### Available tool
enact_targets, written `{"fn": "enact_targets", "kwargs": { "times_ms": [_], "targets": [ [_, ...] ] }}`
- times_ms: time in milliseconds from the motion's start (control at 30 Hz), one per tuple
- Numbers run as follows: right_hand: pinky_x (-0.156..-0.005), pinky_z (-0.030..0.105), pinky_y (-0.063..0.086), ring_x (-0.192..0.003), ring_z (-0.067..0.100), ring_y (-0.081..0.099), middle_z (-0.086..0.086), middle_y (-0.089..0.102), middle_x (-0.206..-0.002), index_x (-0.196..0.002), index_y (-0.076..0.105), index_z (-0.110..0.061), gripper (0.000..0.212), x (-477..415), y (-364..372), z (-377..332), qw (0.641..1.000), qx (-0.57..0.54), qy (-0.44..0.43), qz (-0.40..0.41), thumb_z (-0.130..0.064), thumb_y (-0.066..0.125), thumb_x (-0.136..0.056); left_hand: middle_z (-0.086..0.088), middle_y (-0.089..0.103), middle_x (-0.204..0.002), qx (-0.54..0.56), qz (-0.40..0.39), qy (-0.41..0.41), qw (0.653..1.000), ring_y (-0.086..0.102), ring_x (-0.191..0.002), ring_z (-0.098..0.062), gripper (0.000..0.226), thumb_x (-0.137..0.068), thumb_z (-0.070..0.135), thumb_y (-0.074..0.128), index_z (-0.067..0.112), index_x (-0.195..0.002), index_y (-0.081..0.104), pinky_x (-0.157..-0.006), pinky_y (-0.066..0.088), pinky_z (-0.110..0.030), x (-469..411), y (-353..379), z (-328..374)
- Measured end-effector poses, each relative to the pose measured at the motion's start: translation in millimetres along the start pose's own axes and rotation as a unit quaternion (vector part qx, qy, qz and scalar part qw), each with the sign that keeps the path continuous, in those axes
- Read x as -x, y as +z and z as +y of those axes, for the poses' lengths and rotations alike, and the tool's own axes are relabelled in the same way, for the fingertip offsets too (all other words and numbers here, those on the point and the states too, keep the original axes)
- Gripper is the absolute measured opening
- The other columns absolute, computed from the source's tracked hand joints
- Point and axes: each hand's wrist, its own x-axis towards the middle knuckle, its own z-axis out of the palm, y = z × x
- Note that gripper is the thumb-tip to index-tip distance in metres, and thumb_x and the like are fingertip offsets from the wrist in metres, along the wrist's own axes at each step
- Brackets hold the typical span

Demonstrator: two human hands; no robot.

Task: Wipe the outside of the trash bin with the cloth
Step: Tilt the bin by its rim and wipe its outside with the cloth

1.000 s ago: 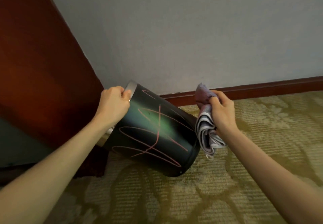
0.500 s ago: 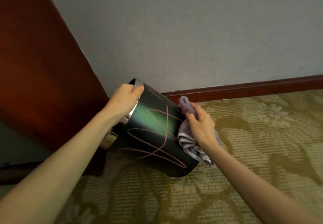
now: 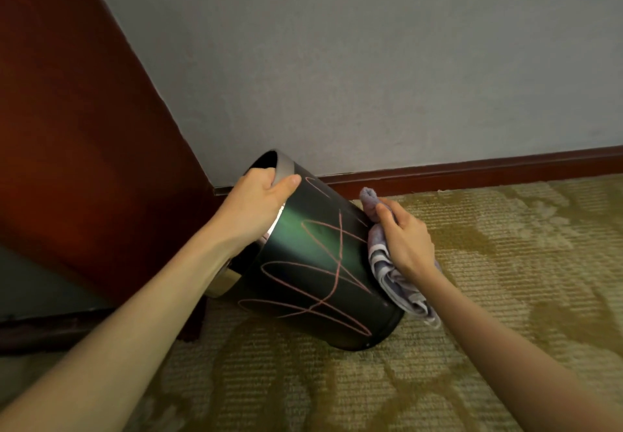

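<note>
**Right hand plants the cloth on the bin's flank**

Right hand (image 3: 406,241) is closed around the bunched cloth (image 3: 392,278), palm pressing it flat against the right side of the trash bin (image 3: 313,263) at centre frame. Loose folds of cloth hang below the wrist toward the bin's base. Over on the other side, the left hand (image 3: 259,200) is clamped on the silver rim (image 3: 285,170), fingers curled inside the mouth, thumb laid on the dark outer wall.

And look at how that bin sits: tipped over, mouth pointing to the upper left of the frame, base down at the lower right on the patterned carpet (image 3: 488,347), just in front of the baseboard (image 3: 472,168). So its long axis runs diagonally, upper left to lower right. That's the line that matters. The pink scribbles (image 3: 320,283) cover the face turned toward the camera, and they lie to the left of the cloth, right beside it, across the curve of the wall.

My read: the wipe has barely begun, every scribble looks intact. The right hand is the one placed to sweep leftward over those marks or along the diagonal, while the left hand can hold or roll the bin by the rim to bring fresh surface round.
</note>
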Motion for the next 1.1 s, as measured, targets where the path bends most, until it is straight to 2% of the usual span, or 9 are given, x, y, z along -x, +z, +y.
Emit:
{"fn": "enact_targets", "kwargs": {
  "times_ms": [100,167,233,400,500,600,967,1033,1100],
  "targets": [
    [-0.085,0.04,0.037,-0.113,0.033,0.055,0.007,0.064,-0.124,-0.121,0.059,-0.036,0.048,-12,1,-4,0.998,-0.016,0.057,-0.008,-0.056,0.024,-0.095,-0.022,0.052,-0.076,0.029,0.008,0.0,1.0,0.051,-0.068,-0.034,0.049,-0.099,0.035,0.046,-0.012,-0.087,0.054,-0.064,0.041,-0.039,-2,0,-1],
    [-0.092,0.042,0.037,-0.115,0.033,0.054,0.01,0.062,-0.127,-0.123,0.061,-0.032,0.052,-11,4,-9,0.997,-0.023,0.073,0.008,-0.049,0.019,-0.096,-0.027,0.065,-0.085,0.057,0.006,-0.019,0.998,0.063,-0.08,-0.038,0.047,-0.099,0.033,0.047,-0.01,-0.088,0.059,-0.07,0.047,-0.035,-5,0,-4],
    [-0.097,0.041,0.037,-0.116,0.028,0.054,0.006,0.061,-0.129,-0.125,0.06,-0.031,0.052,-2,7,-15,0.998,-0.021,0.049,0.035,-0.04,0.018,-0.094,-0.008,0.067,-0.071,0.072,0.011,-0.033,0.997,0.065,-0.071,-0.02,0.041,-0.098,0.032,0.049,0.003,-0.073,0.062,-0.067,0.045,-0.028,-9,-3,-9],
    [-0.113,0.042,0.024,-0.135,0.015,0.036,-0.005,0.046,-0.145,-0.139,0.046,-0.026,0.058,44,23,-19,0.993,0.032,0.001,0.111,-0.04,0.021,-0.088,0.015,0.033,-0.046,0.037,0.013,-0.034,0.999,0.033,-0.041,0.0,0.045,-0.097,0.034,0.049,0.019,-0.057,0.036,-0.042,0.026,-0.016,-20,-5,-12],
    [-0.112,0.043,0.023,-0.138,0.021,0.033,0.0,0.041,-0.149,-0.142,0.041,-0.022,0.06,71,35,-16,0.984,0.065,-0.003,0.163,-0.043,0.02,-0.089,0.001,0.043,-0.058,0.025,-0.006,-0.019,0.999,0.042,-0.054,-0.009,0.045,-0.097,0.035,0.048,0.005,-0.063,0.05,-0.055,0.032,-0.023,-25,0,-4],
    [-0.108,0.049,0.029,-0.135,0.028,0.038,0.006,0.044,-0.146,-0.14,0.043,-0.017,0.057,82,42,-16,0.977,0.087,-0.012,0.195,-0.039,0.025,-0.091,-0.012,0.052,-0.075,0.013,-0.015,-0.013,1.0,0.053,-0.069,-0.021,0.052,-0.098,0.036,0.045,-0.013,-0.088,0.058,-0.065,0.039,-0.033,-27,2,1],
    [-0.108,0.044,0.026,-0.127,0.021,0.043,-0.003,0.052,-0.136,-0.132,0.048,-0.026,0.047,40,30,-24,0.993,0.071,-0.023,0.095,-0.04,0.037,-0.088,-0.008,0.043,-0.075,0.016,-0.006,0.0,1.0,0.04,-0.069,-0.018,0.032,-0.1,0.027,0.045,0.009,-0.074,0.049,-0.066,0.031,-0.035,-11,-10,-12],
    [-0.102,0.044,0.03,-0.117,0.026,0.05,0.0,0.058,-0.126,-0.126,0.052,-0.026,0.04,26,26,-28,0.995,0.066,-0.005,0.073,-0.037,0.04,-0.09,-0.007,0.041,-0.07,0.022,-0.005,0.002,1.0,0.039,-0.065,-0.018,0.036,-0.1,0.026,0.045,0.006,-0.07,0.046,-0.064,0.031,-0.033,-8,-12,-13],
    [-0.094,0.044,0.035,-0.104,0.032,0.056,0.005,0.065,-0.112,-0.114,0.058,-0.025,0.034,8,21,-33,0.997,0.061,0.027,0.045,-0.037,0.04,-0.088,-0.011,0.05,-0.073,0.036,-0.016,0.003,0.999,0.046,-0.067,-0.022,0.044,-0.1,0.026,0.044,-0.011,-0.077,0.051,-0.066,0.036,-0.036,-5,-14,-16]
  ]
}}
